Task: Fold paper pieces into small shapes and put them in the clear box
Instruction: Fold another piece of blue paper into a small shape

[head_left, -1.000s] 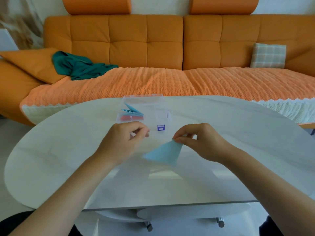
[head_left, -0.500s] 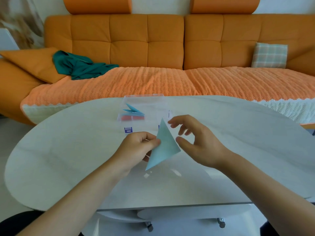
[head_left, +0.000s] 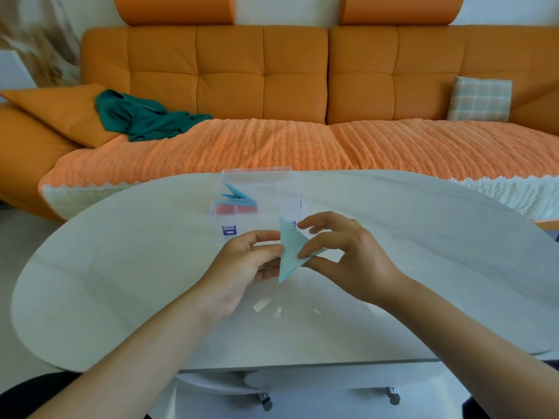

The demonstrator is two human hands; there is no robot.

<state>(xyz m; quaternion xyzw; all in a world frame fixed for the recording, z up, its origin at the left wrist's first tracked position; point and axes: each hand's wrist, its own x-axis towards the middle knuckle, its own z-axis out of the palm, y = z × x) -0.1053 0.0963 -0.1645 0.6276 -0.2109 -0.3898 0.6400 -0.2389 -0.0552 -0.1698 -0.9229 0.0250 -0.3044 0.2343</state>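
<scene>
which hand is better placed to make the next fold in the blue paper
Probably the right hand: its thumb and forefinger pinch the free corner of the light blue paper triangle, while the left hand steadies the opposite edge.

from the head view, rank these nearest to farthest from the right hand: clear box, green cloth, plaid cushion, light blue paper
1. light blue paper: pinched in the right hand, also held by the left hand.
2. clear box: just beyond the hands on the table.
3. green cloth: left on the sofa, and plaid cushion, far right; too close to call.
</scene>
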